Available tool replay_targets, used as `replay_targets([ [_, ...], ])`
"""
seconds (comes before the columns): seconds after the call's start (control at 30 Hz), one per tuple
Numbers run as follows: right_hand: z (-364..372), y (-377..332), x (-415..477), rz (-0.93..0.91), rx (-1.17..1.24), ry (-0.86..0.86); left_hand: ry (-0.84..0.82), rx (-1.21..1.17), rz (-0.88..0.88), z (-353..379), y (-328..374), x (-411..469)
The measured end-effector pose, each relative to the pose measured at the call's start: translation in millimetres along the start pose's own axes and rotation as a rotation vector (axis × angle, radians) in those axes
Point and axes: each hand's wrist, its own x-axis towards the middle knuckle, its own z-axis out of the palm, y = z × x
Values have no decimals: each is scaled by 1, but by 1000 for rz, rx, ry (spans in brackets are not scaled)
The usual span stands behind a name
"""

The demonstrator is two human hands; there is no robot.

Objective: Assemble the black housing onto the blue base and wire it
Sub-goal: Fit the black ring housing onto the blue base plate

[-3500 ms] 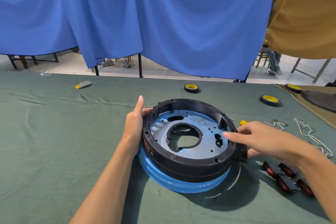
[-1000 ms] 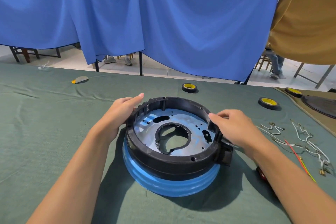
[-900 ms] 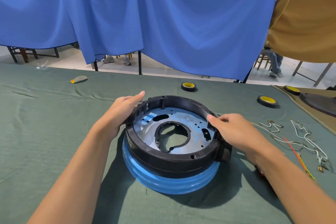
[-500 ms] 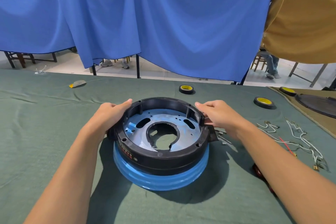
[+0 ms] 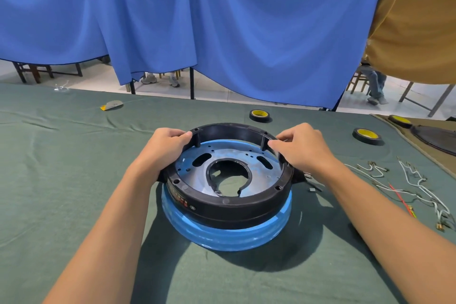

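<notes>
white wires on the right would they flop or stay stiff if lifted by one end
The white wires lie in loose curves on the green cloth, so they would probably droop. They look thin, likely light. They cross other strands, so lifting one may drag neighbours.

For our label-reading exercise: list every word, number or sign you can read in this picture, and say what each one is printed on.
Red print on the outer wall of the black housing: a short row of characters, too blurred to read.
Small white round mark beside it on the same wall: too small to read.
Blue base and tape roll: no writing visible.
</notes>
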Motion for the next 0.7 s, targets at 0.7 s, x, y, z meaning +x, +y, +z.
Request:
replay_targets([
  [0.7,-13,16,-28,195,-273,-79,-5,10,-3,3,-5,8],
])
